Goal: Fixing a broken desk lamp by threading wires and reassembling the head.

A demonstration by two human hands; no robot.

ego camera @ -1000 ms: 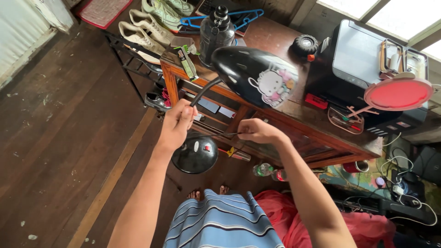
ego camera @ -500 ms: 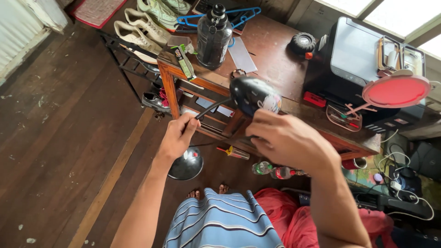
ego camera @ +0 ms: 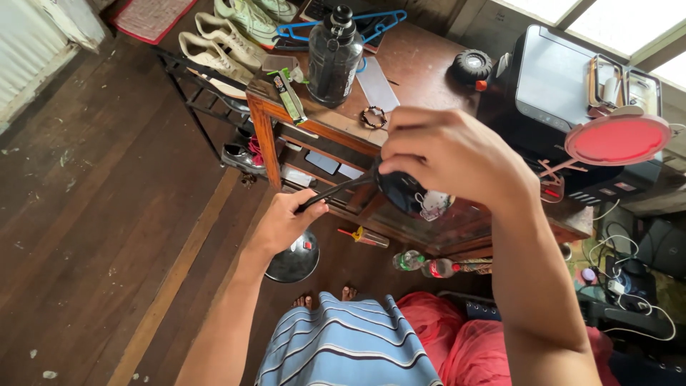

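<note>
Your right hand has risen nearer, covering the black lamp head.
Its fingers clamp on the head; your left hand grips the black stem tightly.

The right hand is covering most of the glossy black rounded head; the frame's bottom edge is cutting off both forearms.

A glossy black helmet with a small white cartoon sticker on its side hangs in the air in front of the wooden table's edge, mostly covered by the right hand. A thin black strap runs from it, slanting down to the left hand, which pinches its end.
</note>
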